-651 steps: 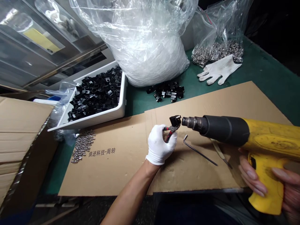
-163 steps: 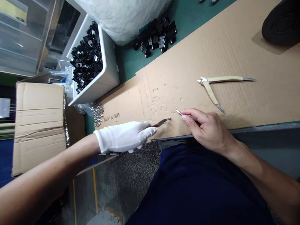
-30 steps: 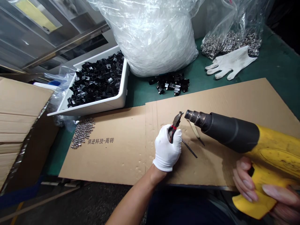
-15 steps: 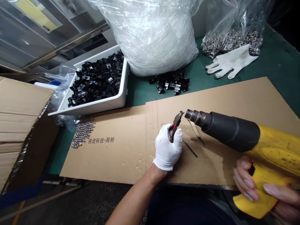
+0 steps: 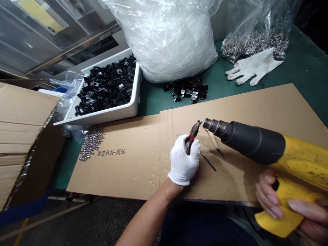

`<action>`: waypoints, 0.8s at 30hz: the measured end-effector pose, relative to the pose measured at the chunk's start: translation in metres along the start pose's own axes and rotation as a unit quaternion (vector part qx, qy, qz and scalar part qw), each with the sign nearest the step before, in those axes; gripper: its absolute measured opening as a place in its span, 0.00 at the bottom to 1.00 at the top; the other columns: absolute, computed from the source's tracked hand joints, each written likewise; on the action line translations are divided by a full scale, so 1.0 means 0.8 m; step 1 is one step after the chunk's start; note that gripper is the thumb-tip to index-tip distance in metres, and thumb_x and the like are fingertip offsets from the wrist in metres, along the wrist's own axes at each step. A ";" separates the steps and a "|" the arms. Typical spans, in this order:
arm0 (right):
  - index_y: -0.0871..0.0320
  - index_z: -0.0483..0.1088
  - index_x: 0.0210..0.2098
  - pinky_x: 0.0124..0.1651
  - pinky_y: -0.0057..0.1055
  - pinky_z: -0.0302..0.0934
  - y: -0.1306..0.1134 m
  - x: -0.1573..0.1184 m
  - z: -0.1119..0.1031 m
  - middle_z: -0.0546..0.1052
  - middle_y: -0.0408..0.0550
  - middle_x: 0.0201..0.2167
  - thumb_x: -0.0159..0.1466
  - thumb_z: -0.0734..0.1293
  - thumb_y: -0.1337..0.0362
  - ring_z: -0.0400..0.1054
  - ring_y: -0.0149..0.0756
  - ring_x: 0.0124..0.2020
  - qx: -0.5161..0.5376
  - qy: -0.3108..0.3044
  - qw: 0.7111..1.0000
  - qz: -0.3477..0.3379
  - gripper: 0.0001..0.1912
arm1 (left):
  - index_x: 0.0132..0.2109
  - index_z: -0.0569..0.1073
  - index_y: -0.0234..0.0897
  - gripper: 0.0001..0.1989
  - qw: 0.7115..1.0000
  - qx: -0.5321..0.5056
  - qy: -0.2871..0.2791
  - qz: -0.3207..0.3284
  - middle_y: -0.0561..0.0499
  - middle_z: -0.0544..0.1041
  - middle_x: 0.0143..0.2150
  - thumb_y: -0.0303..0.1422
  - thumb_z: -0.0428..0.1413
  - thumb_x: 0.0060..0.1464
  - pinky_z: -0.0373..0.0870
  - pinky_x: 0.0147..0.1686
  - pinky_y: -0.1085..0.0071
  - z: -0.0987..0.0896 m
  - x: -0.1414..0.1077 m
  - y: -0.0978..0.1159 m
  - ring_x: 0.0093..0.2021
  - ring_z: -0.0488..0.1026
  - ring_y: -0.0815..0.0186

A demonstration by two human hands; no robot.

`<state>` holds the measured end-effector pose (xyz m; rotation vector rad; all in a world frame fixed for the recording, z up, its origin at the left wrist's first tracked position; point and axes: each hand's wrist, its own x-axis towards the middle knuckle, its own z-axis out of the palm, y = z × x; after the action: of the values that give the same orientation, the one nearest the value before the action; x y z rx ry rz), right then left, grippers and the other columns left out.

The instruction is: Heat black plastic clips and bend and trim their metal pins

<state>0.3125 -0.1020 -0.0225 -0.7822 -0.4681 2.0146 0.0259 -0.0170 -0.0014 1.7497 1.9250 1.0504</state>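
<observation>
Red-handled pliers (image 5: pixel 194 131) sit clenched in the left hand's gloved fingers (image 5: pixel 184 160), their tip just beside the nozzle (image 5: pixel 211 125) of a yellow heat gun (image 5: pixel 256 143), held in the right hand's bare fingers (image 5: pixel 268 194).

Red-handled pliers (image 5: pixel 194 131) beside yellow heat gun (image 5: pixel 256 148)

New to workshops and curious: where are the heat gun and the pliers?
Yellow heat gun (image 5: pixel 256 143): head view, on its black barrel.
Red-handled pliers (image 5: pixel 194 130): head view, on the metal head.
</observation>
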 end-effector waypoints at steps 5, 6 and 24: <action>0.51 0.66 0.49 0.28 0.37 0.60 -0.004 0.001 0.000 0.68 0.49 0.32 0.65 0.69 0.52 0.63 0.37 0.26 -0.023 -0.019 1.000 0.003 0.17 | 0.46 0.70 0.38 0.12 1.000 0.005 0.001 0.003 0.48 0.77 0.39 0.43 0.53 0.68 0.72 0.43 0.67 0.000 0.000 0.000 0.38 0.76 0.62; 0.51 0.66 0.49 0.28 0.37 0.60 -0.006 0.001 -0.001 0.68 0.49 0.32 0.65 0.69 0.52 0.63 0.37 0.26 -0.029 -0.024 0.999 0.003 0.17 | 0.46 0.70 0.39 0.12 1.000 0.006 0.001 0.003 0.48 0.77 0.39 0.43 0.53 0.68 0.72 0.43 0.67 0.000 0.001 0.000 0.38 0.76 0.62; 0.50 0.67 0.49 0.28 0.37 0.60 -0.005 0.002 -0.004 0.67 0.48 0.32 0.64 0.69 0.53 0.62 0.37 0.26 -0.013 -0.010 1.000 0.008 0.17 | 0.45 0.70 0.39 0.11 1.000 0.005 0.006 0.011 0.49 0.76 0.39 0.42 0.52 0.69 0.72 0.42 0.68 0.000 0.002 0.003 0.37 0.75 0.64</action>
<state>0.3164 -0.0985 -0.0233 -0.7837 -0.5022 2.0358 0.0274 -0.0154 0.0006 1.7779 1.9256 1.0620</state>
